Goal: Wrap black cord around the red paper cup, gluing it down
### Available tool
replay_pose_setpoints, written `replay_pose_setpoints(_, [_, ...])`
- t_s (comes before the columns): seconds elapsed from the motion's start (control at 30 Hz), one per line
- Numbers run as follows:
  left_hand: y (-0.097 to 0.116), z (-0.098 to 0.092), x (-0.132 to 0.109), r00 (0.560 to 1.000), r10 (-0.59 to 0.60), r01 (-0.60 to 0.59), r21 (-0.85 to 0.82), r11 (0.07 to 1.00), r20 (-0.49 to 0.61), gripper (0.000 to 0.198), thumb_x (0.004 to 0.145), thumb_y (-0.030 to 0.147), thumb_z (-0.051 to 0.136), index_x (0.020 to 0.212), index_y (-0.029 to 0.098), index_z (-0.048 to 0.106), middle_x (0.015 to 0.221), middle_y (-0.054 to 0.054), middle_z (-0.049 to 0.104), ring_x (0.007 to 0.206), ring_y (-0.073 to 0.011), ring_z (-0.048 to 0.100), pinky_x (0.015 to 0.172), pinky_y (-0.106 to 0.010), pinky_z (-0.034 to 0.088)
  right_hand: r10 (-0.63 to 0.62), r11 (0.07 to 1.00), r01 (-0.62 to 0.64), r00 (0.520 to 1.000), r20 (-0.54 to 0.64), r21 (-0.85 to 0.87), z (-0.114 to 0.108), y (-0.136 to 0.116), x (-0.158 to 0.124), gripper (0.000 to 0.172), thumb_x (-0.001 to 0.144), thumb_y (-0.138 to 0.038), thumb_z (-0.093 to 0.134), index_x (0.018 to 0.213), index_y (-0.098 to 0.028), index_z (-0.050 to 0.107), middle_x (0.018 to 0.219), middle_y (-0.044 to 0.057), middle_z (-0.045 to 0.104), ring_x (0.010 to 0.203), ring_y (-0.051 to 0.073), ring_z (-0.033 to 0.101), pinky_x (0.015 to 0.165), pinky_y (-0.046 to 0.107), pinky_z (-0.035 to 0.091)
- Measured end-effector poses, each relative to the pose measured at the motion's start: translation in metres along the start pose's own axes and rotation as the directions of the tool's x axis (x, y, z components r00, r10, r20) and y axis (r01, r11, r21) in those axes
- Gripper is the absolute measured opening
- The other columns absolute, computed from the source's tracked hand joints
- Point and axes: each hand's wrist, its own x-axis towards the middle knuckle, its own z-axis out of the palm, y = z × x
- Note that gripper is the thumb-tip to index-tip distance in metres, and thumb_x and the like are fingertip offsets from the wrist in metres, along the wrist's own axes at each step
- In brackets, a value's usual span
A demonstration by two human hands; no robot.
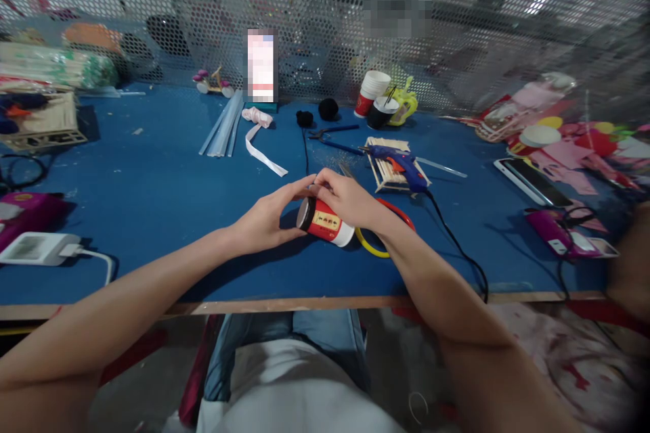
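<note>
A red paper cup (pixel 328 222) lies tilted on its side, its white rim toward the right, with a black band around its base end. My left hand (pixel 269 220) curves around that dark end, thumb below and fingers above. My right hand (pixel 342 196) is closed over the top of the cup, its fingertips pinched beside the left fingertips. A strand of black yarn (pixel 306 152) runs from a small black ball (pixel 305 119) to the fingertips, where its end is hidden. Scissors with a red and yellow handle (pixel 378 249) lie partly under my right forearm.
Pliers (pixel 338 142), a blue glue gun (pixel 399 161) on a stick rack (pixel 380 179), and a white ribbon (pixel 264 159) lie beyond the hands. Clear glue sticks (pixel 223 125) and stacked cups (pixel 373 89) stand farther back. A phone (pixel 533 181) is at right, its neighbour's arm (pixel 630 264) beyond.
</note>
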Motion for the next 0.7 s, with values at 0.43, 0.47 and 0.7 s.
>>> replay_pose_setpoints(0.43, [-0.003,0.003,-0.002,0.995,-0.096,0.096,0.011,0.995,-0.007,0.087,0.073,0.030,0.070,0.146,0.022,0.022,0.127,-0.015,0.055,0.111,-0.0260,0.059,0.096,-0.046,0.049,0.047,0.998,-0.049,0.998,-0.048,-0.036,0.003,-0.006,-0.009,0.020,0.092,-0.037,0.040,0.079,-0.022,0.038,0.066,-0.002,0.050,0.061,0.013,0.048,0.059,0.028,0.032])
replay_pose_setpoints(0.47, [-0.002,0.003,-0.002,0.991,-0.134,0.134,-0.032,0.990,0.012,0.090,0.072,0.032,0.072,0.146,0.021,0.022,0.123,-0.014,0.057,0.108,-0.0254,0.060,0.094,-0.045,0.050,0.048,0.998,-0.051,0.997,-0.056,-0.046,0.004,-0.008,-0.010,0.020,0.092,-0.037,0.040,0.079,-0.022,0.038,0.066,-0.002,0.051,0.061,0.013,0.048,0.059,0.028,0.032])
replay_pose_setpoints(0.7, [0.007,0.015,0.000,0.950,-0.304,0.313,-0.274,0.909,0.077,0.094,0.067,0.040,0.076,0.144,0.020,0.024,0.110,-0.011,0.064,0.093,-0.0227,0.064,0.081,-0.039,0.054,0.057,0.985,-0.071,0.994,-0.093,-0.157,0.013,-0.019,-0.015,0.017,0.092,-0.033,0.039,0.080,-0.022,0.036,0.074,0.001,0.053,0.065,0.015,0.047,0.060,0.030,0.031])
